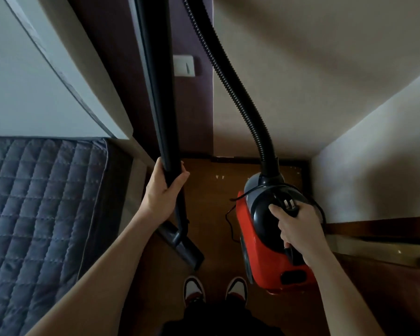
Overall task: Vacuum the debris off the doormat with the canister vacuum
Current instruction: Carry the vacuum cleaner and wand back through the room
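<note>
A red and black canister vacuum [262,241] sits low over the wooden floor [211,190] at the right. My right hand [298,229] grips its black top handle, with the power plug pressed under the fingers. My left hand [163,190] holds the upright black wand [155,81]. The wand's floor nozzle [182,246] lies just below that hand. A ribbed black hose [230,81] rises from the canister's front out of the top of the view. No doormat is in sight.
A bed with a grey quilted cover [39,214] fills the left. Light walls [325,81] close in ahead and to the right, with a wall switch [183,66]. A dark wooden ledge [386,241] lies at the right. My shoes [215,289] stand on the narrow floor strip.
</note>
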Available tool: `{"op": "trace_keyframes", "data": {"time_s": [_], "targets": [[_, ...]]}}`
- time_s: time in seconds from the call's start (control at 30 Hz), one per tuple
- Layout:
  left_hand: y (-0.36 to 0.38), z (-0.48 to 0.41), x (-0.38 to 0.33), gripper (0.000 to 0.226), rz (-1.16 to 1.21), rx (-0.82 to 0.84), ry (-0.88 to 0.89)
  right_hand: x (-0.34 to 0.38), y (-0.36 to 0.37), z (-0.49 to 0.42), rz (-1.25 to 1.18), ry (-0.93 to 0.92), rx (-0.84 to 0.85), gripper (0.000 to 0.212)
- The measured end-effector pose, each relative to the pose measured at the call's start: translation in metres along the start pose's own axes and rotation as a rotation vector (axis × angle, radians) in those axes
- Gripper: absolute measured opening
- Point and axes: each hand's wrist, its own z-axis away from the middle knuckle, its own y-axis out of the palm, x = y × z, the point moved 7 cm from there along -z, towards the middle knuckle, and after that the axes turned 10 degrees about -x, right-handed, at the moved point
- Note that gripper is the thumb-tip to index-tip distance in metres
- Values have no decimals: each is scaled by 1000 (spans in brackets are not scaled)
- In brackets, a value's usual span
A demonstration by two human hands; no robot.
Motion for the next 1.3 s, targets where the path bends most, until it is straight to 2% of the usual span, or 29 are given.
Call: {"op": "trace_keyframes", "data": {"time_s": [0.23, 0.43, 0.6, 0.83, 1.03, 1.3], "targets": [[66, -21, 130, 9, 23, -25, 30, -111, 72, -101, -7, 27, -23, 35], [120, -38, 220, 16, 114, -38, 205, -206, 144, -191, -13, 87, 23, 32], [152, -45, 279, 13, 159, -46, 273, -257, 189, -243, -56, 133, 53, 27], [174, -50, 308, 16, 204, -72, 383, -278, 242, -276, -137, 147, 130, 25], [172, -53, 312, 18, 198, -110, 387, -286, 272, -278, -199, 150, 184, 23], [158, -53, 314, 18, 201, -119, 406, -281, 287, -276, -138, 30, 174, 24]]}}
